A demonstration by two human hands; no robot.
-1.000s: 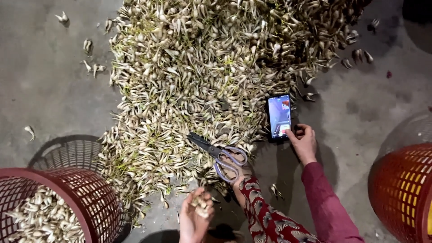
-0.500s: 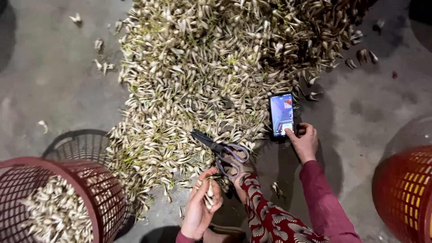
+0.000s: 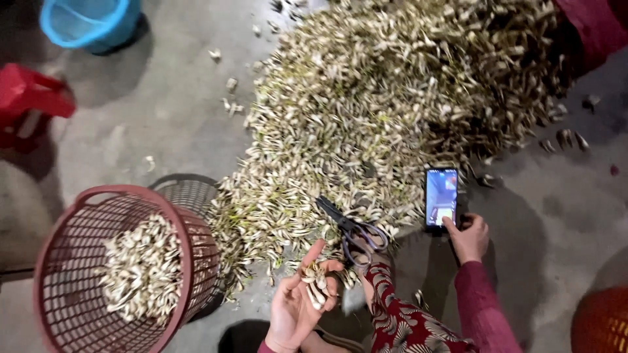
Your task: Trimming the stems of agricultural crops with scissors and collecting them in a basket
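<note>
My left hand (image 3: 296, 307) is turned palm up near the bottom edge and cradles a few pale trimmed bulbs (image 3: 316, 282). My right hand (image 3: 468, 236), in a maroon sleeve, rests on the floor with its forefinger touching the lower edge of a lit phone (image 3: 441, 197) that lies flat. Grey-handled scissors (image 3: 353, 230) lie at the near edge of a big heap of pale bulbs with stalks (image 3: 392, 111), between my hands and beside my red patterned leg (image 3: 399, 320).
A maroon mesh basket (image 3: 72, 216) holding trimmed bulbs stands at lower left, with a dark basket (image 3: 190, 189) behind it. A blue tub (image 3: 88, 23) and a red stool (image 3: 29, 98) are far left. An orange basket (image 3: 598, 323) sits at lower right.
My left hand has opened palm up with the bulbs and shifted slightly right. The view has swung left, showing more of the maroon basket. My right hand stays at the phone.
</note>
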